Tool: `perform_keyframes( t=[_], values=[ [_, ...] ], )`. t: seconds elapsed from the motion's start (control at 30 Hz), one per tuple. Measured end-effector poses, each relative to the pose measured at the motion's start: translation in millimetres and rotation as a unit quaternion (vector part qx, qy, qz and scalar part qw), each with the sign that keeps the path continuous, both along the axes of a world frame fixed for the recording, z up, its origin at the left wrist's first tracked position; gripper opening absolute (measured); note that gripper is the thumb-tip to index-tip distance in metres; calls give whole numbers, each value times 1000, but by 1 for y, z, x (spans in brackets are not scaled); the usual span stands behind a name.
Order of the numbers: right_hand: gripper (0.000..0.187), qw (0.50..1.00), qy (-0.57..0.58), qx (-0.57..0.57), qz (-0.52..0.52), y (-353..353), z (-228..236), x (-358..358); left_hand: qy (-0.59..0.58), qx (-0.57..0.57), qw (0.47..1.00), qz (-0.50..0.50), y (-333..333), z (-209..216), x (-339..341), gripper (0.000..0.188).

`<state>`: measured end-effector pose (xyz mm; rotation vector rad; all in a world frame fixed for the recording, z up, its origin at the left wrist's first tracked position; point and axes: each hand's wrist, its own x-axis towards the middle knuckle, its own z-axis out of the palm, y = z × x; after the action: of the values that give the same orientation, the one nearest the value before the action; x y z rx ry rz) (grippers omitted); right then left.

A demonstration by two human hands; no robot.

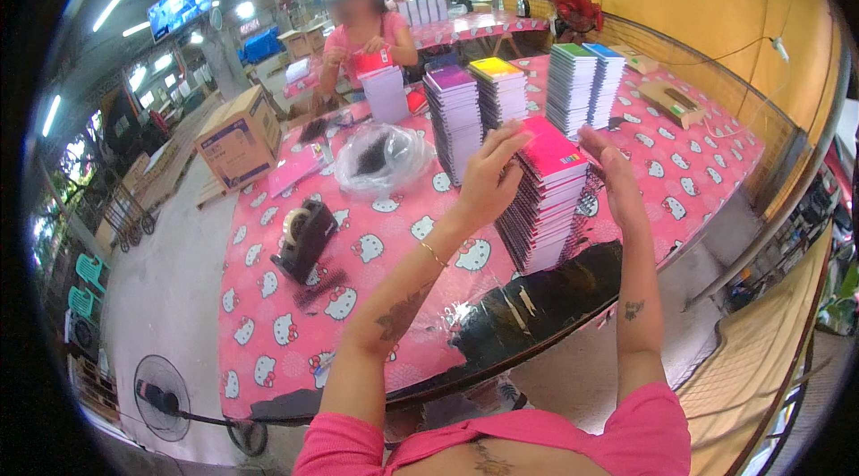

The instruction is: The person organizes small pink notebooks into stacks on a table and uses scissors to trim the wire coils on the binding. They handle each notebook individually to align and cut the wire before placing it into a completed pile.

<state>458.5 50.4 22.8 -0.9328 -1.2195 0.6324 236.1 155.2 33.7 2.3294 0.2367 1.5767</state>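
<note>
A tall stack of spiral notebooks with a bright pink cover on top stands in front of me near the table's edge. My left hand is at its upper left side, fingers partly bent and touching the spiral edge by the top cover. On the opposite side, my right hand is held upright with fingers extended, palm toward the stack; whether it touches is hard to tell. Behind stand a purple-topped notebook stack, a yellow-topped stack, a green-topped stack and a blue-topped stack.
A black tape dispenser and a clear plastic bag of black spiral bindings lie on the pink patterned table. Across it, a person handles a red-topped notebook stack. A carton sits left; flattened cardboard lies right.
</note>
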Motion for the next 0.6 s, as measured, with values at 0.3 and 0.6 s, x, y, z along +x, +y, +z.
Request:
perform_keyframes(
  t=[0.3, 0.6],
  values=[
    [80, 909, 225, -331, 115, 51, -194, 32, -34, -432, 889, 148, -32, -182, -8, 55],
    [75, 847, 272, -447, 101, 69, -186, 10, -8, -479, 871, 107, -99, -202, -30, 55]
  ],
)
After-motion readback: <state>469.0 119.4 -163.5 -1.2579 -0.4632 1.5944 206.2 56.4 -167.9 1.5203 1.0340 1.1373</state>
